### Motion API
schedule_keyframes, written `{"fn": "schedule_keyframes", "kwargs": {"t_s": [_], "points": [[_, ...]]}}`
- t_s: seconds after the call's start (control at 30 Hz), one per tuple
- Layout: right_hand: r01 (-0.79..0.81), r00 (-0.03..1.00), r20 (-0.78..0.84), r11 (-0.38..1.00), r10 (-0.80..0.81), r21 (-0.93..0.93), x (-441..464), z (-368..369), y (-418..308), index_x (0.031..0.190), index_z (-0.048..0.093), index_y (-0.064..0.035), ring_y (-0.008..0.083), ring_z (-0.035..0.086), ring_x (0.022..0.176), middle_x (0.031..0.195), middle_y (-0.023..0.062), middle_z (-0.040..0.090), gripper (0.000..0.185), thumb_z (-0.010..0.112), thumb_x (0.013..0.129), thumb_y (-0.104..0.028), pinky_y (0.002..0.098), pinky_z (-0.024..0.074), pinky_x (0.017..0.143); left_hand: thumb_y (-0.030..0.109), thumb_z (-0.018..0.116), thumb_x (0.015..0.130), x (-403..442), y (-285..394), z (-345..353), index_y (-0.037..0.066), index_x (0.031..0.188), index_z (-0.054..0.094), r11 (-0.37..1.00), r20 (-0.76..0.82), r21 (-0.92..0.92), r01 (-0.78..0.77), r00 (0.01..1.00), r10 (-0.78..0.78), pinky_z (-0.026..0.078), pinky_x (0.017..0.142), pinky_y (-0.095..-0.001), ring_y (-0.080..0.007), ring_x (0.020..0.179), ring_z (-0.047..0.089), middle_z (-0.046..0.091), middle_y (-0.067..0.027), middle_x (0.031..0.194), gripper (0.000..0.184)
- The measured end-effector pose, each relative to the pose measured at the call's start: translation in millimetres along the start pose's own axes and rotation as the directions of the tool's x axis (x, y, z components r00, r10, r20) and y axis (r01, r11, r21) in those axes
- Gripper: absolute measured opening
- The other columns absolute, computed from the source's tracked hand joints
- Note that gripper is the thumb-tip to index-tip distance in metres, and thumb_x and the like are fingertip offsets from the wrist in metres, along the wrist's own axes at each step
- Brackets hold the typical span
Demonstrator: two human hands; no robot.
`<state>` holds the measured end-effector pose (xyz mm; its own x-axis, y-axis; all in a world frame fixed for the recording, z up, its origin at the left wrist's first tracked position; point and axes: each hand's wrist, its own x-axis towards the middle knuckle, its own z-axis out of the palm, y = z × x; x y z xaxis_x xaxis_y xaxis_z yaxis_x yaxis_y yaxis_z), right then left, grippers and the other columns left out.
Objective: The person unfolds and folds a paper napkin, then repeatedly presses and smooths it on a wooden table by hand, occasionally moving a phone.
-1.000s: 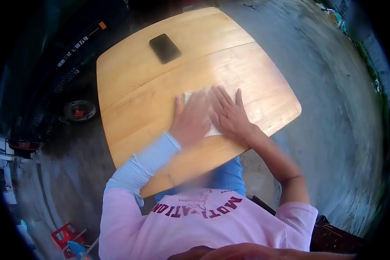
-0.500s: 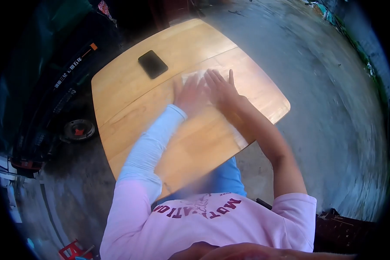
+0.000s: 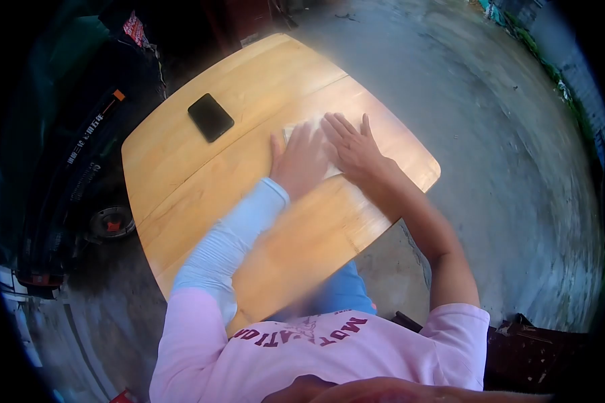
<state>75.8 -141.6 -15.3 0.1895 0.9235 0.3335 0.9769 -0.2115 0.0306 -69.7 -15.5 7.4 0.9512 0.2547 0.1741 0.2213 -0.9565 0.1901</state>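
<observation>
A white cloth or paper (image 3: 332, 170) lies flat on the wooden table (image 3: 302, 232), mostly hidden under both hands. My left hand (image 3: 301, 160), below a light blue sleeve, rests palm down on its left part, fingers spread and slightly blurred. On its right part lies my right hand (image 3: 353, 149), palm down with the fingers stretched and the thumb apart. The two hands are side by side, their fingertips near each other. A black phone (image 3: 210, 117) lies on the far left part of the table, away from both hands.
A dark vehicle (image 3: 81, 144) with a wheel (image 3: 112, 223) stands left of the table. Grey concrete floor (image 3: 497, 174) extends to the right. A dark reddish object (image 3: 531, 352) is at the lower right, beside my body.
The view has shifted, so the table and phone appear farther left. Both hands moved away from my body over the table, then slightly back, staying flat on the white piece.
</observation>
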Motion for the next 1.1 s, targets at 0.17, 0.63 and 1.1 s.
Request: {"fn": "schedule_keyframes", "kwargs": {"t_s": [0.17,0.63,1.1], "points": [[-0.121,0.970,0.203,0.989,0.137,-0.087,61,-8,65,0.148,0.032,-0.0054,0.0291,0.019,0.148,0.158,0.0128,0.025,0.053,0.041,0.100,-0.025,0.0706,0.0132,0.111,0.043,0.040,0.097,110,-14,29,0.013,0.151,0.026,0.995,0.043,0.070,0.069,0.996,-0.073,0.005,0.110,-0.0729,-0.0267,0.149,0.015,0.019,-0.0114,0.160,0.064],[-0.437,0.887,0.203,0.896,0.415,0.076,-59,-19,90,0.150,0.028,-0.0052,0.0289,0.017,0.149,0.160,0.0112,0.021,0.059,0.027,0.102,-0.039,0.0616,0.0100,0.116,0.043,0.032,0.098,93,73,53,0.014,0.152,0.028,0.978,0.080,0.036,-0.206,0.976,0.202,0.007,0.109,-0.0735,-0.0230,0.149,0.016,0.022,-0.0079,0.160,0.061],[-0.602,0.798,-0.034,0.798,0.601,-0.020,-162,-56,-105,0.147,0.034,-0.0014,0.0315,0.024,0.146,0.156,0.0167,0.029,0.055,0.037,0.102,-0.033,0.0685,0.0061,0.112,0.032,0.043,0.096,-80,91,22,0.014,0.147,0.038,0.914,0.025,-0.009,-0.406,0.914,0.406,0.010,0.108,-0.0735,-0.0230,0.145,0.026,0.032,-0.0094,0.155,0.054]]}}
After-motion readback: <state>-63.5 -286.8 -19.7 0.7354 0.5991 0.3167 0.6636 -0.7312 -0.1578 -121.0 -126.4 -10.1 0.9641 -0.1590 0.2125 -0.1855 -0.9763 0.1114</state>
